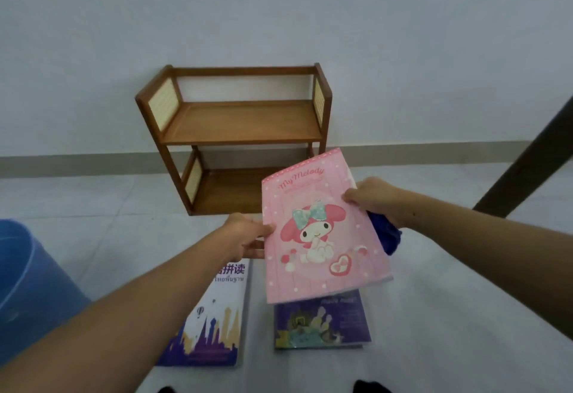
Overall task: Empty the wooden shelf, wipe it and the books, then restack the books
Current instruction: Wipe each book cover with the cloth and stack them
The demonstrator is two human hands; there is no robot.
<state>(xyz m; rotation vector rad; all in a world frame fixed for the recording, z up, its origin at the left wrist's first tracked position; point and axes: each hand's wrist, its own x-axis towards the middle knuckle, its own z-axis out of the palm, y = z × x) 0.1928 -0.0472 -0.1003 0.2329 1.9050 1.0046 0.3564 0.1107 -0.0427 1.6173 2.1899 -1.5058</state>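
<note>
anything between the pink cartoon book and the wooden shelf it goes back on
Nothing visible: the pink cartoon book, gripped by left hand and right hand, hangs before the open, empty brown wooden shelf.

Dim and evenly lit, with a cool bluish cast over the wall (279, 20) and floor (434, 315). Softly shadowed under the upper board of the shelf (242, 119). Slightly soft throughout, clearest on the pink book (322, 237), smeared on the purple book (322, 321). Bent by the wide lens: bowed along the skirting (77, 163), stretched toward the bottom corners. Blurred at the blue bin (28, 293) and the dark bar (527, 156) by the side edges
</note>
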